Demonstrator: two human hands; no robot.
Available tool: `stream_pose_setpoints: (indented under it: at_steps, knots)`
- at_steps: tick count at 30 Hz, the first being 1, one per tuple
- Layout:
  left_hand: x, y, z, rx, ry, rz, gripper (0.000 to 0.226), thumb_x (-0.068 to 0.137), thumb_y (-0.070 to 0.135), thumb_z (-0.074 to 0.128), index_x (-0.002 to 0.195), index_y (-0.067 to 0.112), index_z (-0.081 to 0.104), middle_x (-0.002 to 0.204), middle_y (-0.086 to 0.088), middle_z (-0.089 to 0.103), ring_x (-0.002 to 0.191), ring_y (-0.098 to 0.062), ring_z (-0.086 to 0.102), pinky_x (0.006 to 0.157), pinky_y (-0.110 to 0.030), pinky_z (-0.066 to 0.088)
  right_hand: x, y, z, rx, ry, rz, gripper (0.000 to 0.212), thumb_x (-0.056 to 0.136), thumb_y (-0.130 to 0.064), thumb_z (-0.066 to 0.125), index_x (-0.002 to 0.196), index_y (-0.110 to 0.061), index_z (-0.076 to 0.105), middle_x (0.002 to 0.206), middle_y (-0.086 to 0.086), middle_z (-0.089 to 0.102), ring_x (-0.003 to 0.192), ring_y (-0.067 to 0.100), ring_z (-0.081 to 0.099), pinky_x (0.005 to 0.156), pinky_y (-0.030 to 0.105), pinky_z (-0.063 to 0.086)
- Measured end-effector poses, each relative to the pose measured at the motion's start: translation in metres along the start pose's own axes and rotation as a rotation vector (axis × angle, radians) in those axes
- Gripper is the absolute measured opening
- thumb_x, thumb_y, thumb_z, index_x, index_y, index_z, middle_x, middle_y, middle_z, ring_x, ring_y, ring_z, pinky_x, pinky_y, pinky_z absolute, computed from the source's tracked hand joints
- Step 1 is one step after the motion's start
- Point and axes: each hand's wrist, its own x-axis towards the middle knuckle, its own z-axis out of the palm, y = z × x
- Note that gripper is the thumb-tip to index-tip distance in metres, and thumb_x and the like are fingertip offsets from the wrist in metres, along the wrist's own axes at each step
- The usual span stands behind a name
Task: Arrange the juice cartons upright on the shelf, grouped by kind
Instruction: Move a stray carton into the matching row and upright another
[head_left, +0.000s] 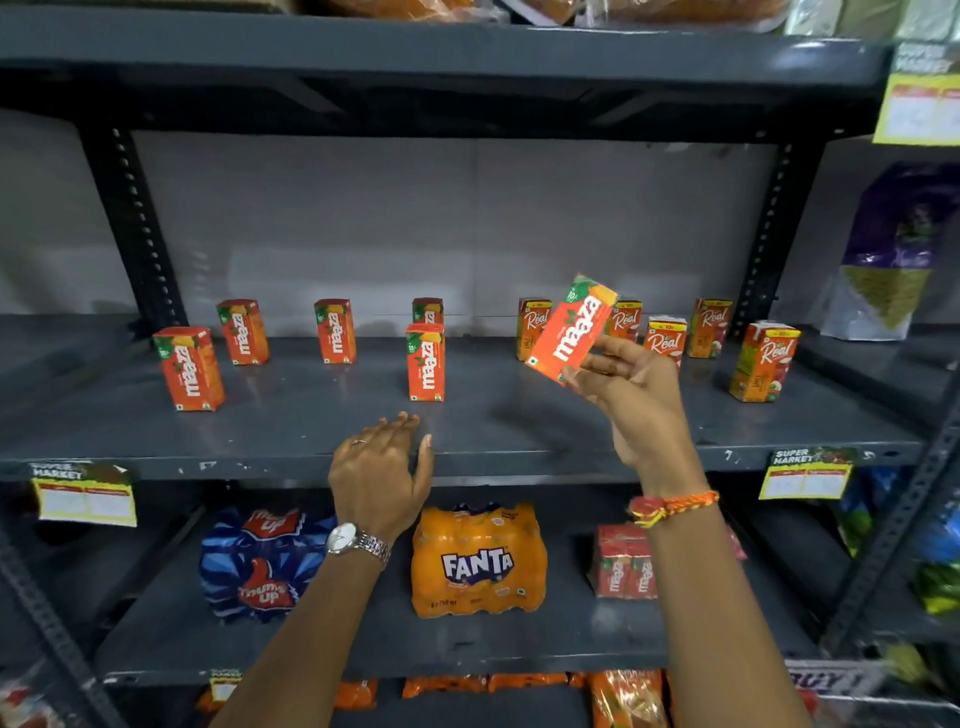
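Note:
My right hand (631, 400) grips a red Maaza carton (571, 328) by its lower end, tilted to the right, above the grey shelf (322, 415). It hangs in front of the Real cartons (666, 339), several of which stand upright on the shelf's right part. On the left and middle part stand several upright Maaza cartons (189, 368), one of them at the centre (425, 362). My left hand (382, 470) hovers over the shelf's front edge, fingers apart, holding nothing.
On the shelf below lie a Thums Up pack (262, 564), a Fanta pack (478, 558) and a Maaza multipack (621, 564). Price tags (85, 493) hang from the shelf edge. A purple bag (896, 249) stands in the bay to the right.

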Motion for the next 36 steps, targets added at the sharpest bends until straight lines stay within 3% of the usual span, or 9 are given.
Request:
stream_pose_setpoints:
  at_steps: [5, 11, 17, 21, 25, 28, 31, 34, 36]
  knots:
    - [0.000, 0.000, 0.001, -0.017, -0.019, 0.005, 0.048, 0.094, 0.042, 0.042, 0.109, 0.013, 0.076, 0.110, -0.008, 0.075, 0.101, -0.025, 0.072, 0.087, -0.038, 0.051, -0.039, -0.020, -0.014, -0.048, -0.103, -0.148, 0.041, 0.077, 0.006, 0.074, 0.106, -0.021, 0.067, 0.093, 0.000, 0.074, 0.086, 0.006, 0.070, 0.071, 0.018, 0.055]
    - [-0.001, 0.000, -0.002, -0.020, -0.042, 0.003, 0.048, 0.094, 0.042, 0.041, 0.108, 0.012, 0.076, 0.109, -0.008, 0.075, 0.102, -0.025, 0.072, 0.087, -0.037, 0.051, -0.055, -0.033, -0.019, -0.145, -0.111, -0.220, 0.043, 0.078, 0.002, 0.076, 0.095, -0.036, 0.064, 0.091, -0.008, 0.074, 0.081, -0.002, 0.070, 0.069, 0.013, 0.054]
    - [-0.002, -0.007, -0.010, -0.111, -0.072, 0.026, 0.049, 0.095, 0.044, 0.040, 0.111, 0.011, 0.074, 0.113, -0.008, 0.074, 0.108, -0.026, 0.069, 0.094, -0.039, 0.049, -0.045, -0.032, -0.006, -0.146, -0.152, -0.187, 0.038, 0.079, 0.003, 0.074, 0.101, -0.027, 0.067, 0.097, -0.003, 0.075, 0.089, 0.005, 0.071, 0.074, 0.019, 0.056]
    - [-0.011, -0.055, -0.024, -0.130, -0.028, -0.032, 0.050, 0.096, 0.042, 0.040, 0.121, 0.009, 0.068, 0.122, -0.010, 0.070, 0.119, -0.029, 0.062, 0.102, -0.043, 0.044, -0.030, -0.023, 0.024, -0.159, -0.185, -0.127, 0.040, 0.079, 0.002, 0.074, 0.116, -0.012, 0.067, 0.101, 0.001, 0.075, 0.096, 0.012, 0.072, 0.083, 0.026, 0.057]
    - [-0.017, -0.120, -0.040, -0.027, -0.067, -0.143, 0.055, 0.097, 0.042, 0.034, 0.130, 0.007, 0.061, 0.132, -0.013, 0.063, 0.127, -0.032, 0.056, 0.106, -0.047, 0.042, -0.017, -0.009, 0.088, -0.165, -0.269, -0.095, 0.037, 0.077, 0.010, 0.072, 0.105, -0.013, 0.065, 0.091, 0.000, 0.073, 0.084, 0.009, 0.072, 0.074, 0.024, 0.058]
    - [-0.019, -0.152, -0.046, 0.028, -0.133, -0.094, 0.055, 0.097, 0.044, 0.032, 0.132, 0.010, 0.058, 0.134, -0.011, 0.062, 0.126, -0.032, 0.056, 0.108, -0.046, 0.039, -0.006, 0.010, 0.145, -0.219, -0.321, -0.095, 0.039, 0.073, 0.013, 0.073, 0.103, -0.009, 0.062, 0.088, 0.002, 0.071, 0.080, 0.014, 0.070, 0.072, 0.026, 0.057]
    - [-0.021, -0.163, -0.046, 0.040, -0.163, -0.041, 0.054, 0.097, 0.043, 0.032, 0.133, 0.010, 0.056, 0.136, -0.010, 0.061, 0.125, -0.030, 0.056, 0.111, -0.043, 0.035, -0.002, 0.028, 0.198, -0.330, -0.378, -0.108, 0.037, 0.072, 0.017, 0.071, 0.098, -0.008, 0.061, 0.082, -0.001, 0.067, 0.074, 0.009, 0.067, 0.068, 0.021, 0.059]
    - [-0.022, -0.160, -0.046, 0.022, -0.167, -0.026, 0.053, 0.098, 0.041, 0.035, 0.134, 0.009, 0.055, 0.138, -0.010, 0.059, 0.127, -0.028, 0.054, 0.115, -0.039, 0.029, 0.006, 0.049, 0.233, -0.456, -0.408, -0.137, 0.035, 0.070, 0.013, 0.069, 0.101, -0.003, 0.065, 0.086, 0.003, 0.070, 0.080, 0.015, 0.068, 0.082, 0.036, 0.060]
    - [-0.023, -0.161, -0.046, 0.027, -0.174, -0.013, 0.053, 0.098, 0.042, 0.035, 0.136, 0.010, 0.054, 0.139, -0.008, 0.058, 0.129, -0.026, 0.052, 0.116, -0.037, 0.027, 0.009, 0.062, 0.248, -0.538, -0.410, -0.153, 0.037, 0.071, 0.007, 0.072, 0.106, -0.002, 0.067, 0.099, 0.010, 0.075, 0.091, 0.021, 0.071, 0.090, 0.040, 0.057]
